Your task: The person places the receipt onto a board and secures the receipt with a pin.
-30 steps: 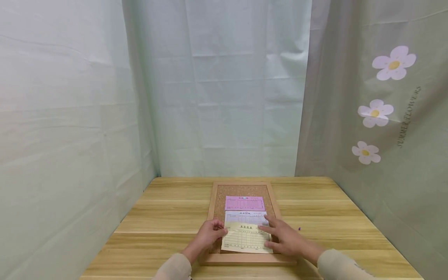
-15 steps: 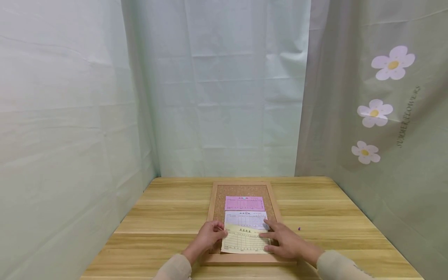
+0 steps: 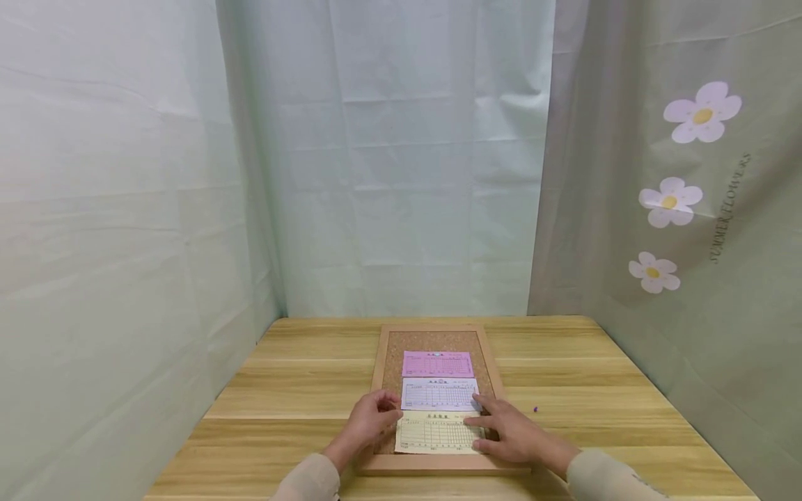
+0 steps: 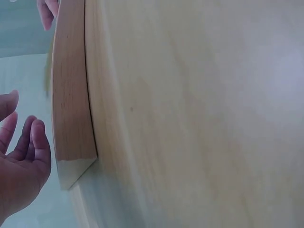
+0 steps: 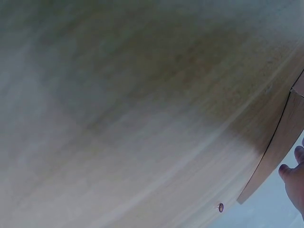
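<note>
In the head view a yellow printed form [image 3: 438, 433] lies at the near end of the framed corkboard [image 3: 391, 348]. Just above it is a white form [image 3: 438, 394], and farther up a pink form [image 3: 436, 363]. My left hand [image 3: 371, 417] is at the yellow form's upper left corner, thumb tip by the edge; the left wrist view has its thumb and fingers parted with nothing between them. On the right, my right hand [image 3: 510, 428] rests with spread fingers over the right edges of the yellow and white forms, hiding part of them.
A small purple thumbtack [image 3: 535, 409] lies on the wooden table [image 3: 583, 390] right of the board. The board's raised wooden frame [image 3: 445, 464] runs close under both hands. Pale curtains [image 3: 407, 174] enclose the table at the back and sides.
The yellow form has slid down and straightened, uncovering the lower part of the white form. My left hand has drawn slightly left, letting go of the yellow form's edge. The right hand has barely moved.
</note>
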Motion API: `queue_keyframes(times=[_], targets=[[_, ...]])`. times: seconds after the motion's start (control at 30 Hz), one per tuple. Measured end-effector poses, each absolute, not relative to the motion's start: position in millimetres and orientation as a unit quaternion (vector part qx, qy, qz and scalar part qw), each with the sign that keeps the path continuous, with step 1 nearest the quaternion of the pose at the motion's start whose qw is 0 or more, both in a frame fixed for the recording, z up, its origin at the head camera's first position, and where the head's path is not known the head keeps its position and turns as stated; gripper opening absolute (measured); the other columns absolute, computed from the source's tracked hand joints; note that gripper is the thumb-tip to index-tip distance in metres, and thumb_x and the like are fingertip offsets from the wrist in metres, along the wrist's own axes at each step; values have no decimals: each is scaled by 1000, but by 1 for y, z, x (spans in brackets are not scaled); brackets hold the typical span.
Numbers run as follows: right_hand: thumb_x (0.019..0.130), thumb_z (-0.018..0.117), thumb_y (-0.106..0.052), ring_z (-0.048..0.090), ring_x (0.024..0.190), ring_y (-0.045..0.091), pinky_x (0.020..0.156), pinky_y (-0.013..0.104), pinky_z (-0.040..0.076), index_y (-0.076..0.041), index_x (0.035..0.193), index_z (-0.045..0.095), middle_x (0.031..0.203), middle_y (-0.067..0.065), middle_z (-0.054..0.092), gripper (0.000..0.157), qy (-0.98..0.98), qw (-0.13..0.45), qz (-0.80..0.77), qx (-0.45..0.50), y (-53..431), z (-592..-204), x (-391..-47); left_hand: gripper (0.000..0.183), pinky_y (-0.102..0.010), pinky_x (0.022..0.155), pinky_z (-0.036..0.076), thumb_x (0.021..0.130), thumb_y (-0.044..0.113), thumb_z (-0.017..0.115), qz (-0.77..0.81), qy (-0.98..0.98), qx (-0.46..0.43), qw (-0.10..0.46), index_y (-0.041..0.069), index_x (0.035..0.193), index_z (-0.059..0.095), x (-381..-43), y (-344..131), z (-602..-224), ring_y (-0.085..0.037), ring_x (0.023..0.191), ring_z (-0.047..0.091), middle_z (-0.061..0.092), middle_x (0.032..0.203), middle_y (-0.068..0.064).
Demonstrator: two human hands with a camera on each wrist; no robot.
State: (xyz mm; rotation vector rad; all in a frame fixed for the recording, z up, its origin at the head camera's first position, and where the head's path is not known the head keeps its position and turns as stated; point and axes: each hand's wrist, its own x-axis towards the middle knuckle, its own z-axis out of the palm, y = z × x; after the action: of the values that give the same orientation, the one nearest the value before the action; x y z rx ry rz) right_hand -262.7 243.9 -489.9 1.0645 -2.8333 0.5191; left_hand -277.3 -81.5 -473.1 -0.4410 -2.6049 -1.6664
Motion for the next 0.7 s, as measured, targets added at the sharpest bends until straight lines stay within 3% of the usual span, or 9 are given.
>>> queue_keyframes(times=[0.3, 0.47, 0.7], targets=[[97, 57, -51, 37, 137, 47, 105, 65, 32, -15, 135, 64, 153, 24, 37, 52, -915, 48, 175, 360, 243, -490, -261, 24, -34, 75, 47, 85, 2, 75, -510, -847, -148, 16, -3, 106, 65, -275, -85, -467, -22, 87, 53, 60, 94, -8], [97, 57, -51, 36, 137, 47, 105, 65, 32, -16, 135, 63, 153, 24, 37, 52, -915, 45, 176, 359, 243, -490, -262, 32, -50, 88, 48, 83, 6, 78, -466, -868, -168, 20, -1, 112, 65, -272, -87, -466, -31, 102, 56, 59, 111, -15], [97, 57, -50, 35, 138, 47, 105, 66, 31, -16, 136, 63, 153, 24, 36, 52, -915, 39, 184, 358, 244, -490, -262, 40, -66, 100, 36, 84, 15, 80, -389, -896, -212, 15, 1, 119, 66, -271, -90, -468, -49, 123, 46, 51, 131, -26]])
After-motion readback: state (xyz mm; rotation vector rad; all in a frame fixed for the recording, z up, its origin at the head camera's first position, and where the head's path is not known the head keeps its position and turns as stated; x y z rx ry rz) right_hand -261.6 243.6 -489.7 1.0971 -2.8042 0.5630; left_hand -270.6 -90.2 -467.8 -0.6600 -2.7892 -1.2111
